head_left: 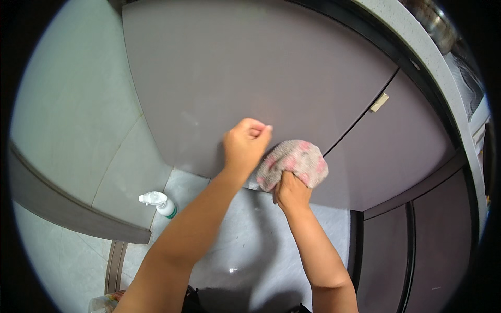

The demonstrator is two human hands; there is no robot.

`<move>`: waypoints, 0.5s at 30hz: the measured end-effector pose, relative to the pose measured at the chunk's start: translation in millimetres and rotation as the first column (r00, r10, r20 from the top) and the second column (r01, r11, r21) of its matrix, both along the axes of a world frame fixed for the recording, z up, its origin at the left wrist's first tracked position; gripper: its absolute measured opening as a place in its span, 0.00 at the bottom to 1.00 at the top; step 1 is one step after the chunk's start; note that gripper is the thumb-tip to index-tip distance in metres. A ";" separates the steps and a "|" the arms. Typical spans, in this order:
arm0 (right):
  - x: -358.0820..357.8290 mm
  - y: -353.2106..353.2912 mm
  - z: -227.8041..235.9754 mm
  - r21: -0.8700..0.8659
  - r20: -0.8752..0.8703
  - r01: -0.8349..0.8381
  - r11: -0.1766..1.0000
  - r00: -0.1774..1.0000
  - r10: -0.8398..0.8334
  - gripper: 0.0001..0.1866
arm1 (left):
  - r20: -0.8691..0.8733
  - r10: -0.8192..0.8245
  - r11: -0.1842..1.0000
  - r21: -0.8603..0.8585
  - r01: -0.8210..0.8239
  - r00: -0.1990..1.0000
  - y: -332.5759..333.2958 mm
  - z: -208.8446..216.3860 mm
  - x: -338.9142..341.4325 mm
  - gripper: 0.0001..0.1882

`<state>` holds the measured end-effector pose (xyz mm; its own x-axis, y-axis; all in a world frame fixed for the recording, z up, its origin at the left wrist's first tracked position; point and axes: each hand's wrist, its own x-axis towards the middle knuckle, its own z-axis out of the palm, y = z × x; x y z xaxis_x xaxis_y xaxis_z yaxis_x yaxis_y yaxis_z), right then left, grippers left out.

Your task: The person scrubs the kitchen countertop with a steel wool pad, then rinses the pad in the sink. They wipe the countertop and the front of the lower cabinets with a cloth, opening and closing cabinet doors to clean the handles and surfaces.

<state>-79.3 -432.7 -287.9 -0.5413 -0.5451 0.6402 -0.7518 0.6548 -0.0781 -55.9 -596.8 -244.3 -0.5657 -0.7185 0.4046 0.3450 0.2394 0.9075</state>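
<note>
My left hand (247, 142) is curled into a loose fist before the grey-mauve cabinet door (224, 68), with nothing visible in its fingers. Just to its right, my right hand (292, 192) grips a fuzzy grey cleaning cloth (297, 161) with pink patches. The cloth spreads over the fingers and hides most of them. It lies at the lower part of the door, near the gap between two doors; whether it presses on the surface I cannot tell.
A white spray bottle (159, 202) with a green base stands on the grey tiled floor (235, 235), near the left wall. A small pale block (380, 103) sits by the door gap. A speckled countertop (436, 57) curves along the right, bearing metal cookware (436, 23). A plastic bag (104, 302) lies lower left.
</note>
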 end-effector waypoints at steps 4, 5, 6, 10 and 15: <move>-14.1 -25.0 34.9 0.067 -0.149 0.046 0.997 0.988 -0.036 0.21 | 0.069 0.039 0.988 0.148 -0.049 0.997 -40.2 1.6 32.3 0.09; -12.5 -25.7 35.7 0.058 -0.051 0.032 0.998 0.998 -0.029 0.21 | 0.112 0.071 0.987 0.139 -0.087 0.991 -52.6 -0.5 38.0 0.10; -11.7 -25.5 36.1 0.049 0.048 0.020 0.999 0.999 -0.022 0.21 | 0.155 0.103 0.984 0.128 -0.123 0.983 -59.8 -4.0 40.4 0.10; -6.8 -27.2 -0.6 -0.138 0.067 0.041 0.990 0.997 -0.032 0.21 | 0.221 0.054 0.993 0.094 -0.076 0.974 -70.6 -4.3 44.5 0.11; -14.5 -59.3 63.7 -0.049 0.030 0.017 0.999 0.999 -0.015 0.19 | 0.170 0.070 0.992 0.092 -0.087 0.983 -71.9 -12.3 45.0 0.12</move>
<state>-93.8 -492.1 -224.2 -0.5690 -0.5041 0.6497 -0.7381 0.6614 -0.1332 -10.9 -668.7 -256.6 -0.5594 -0.7949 0.2350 0.1712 0.1666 0.9711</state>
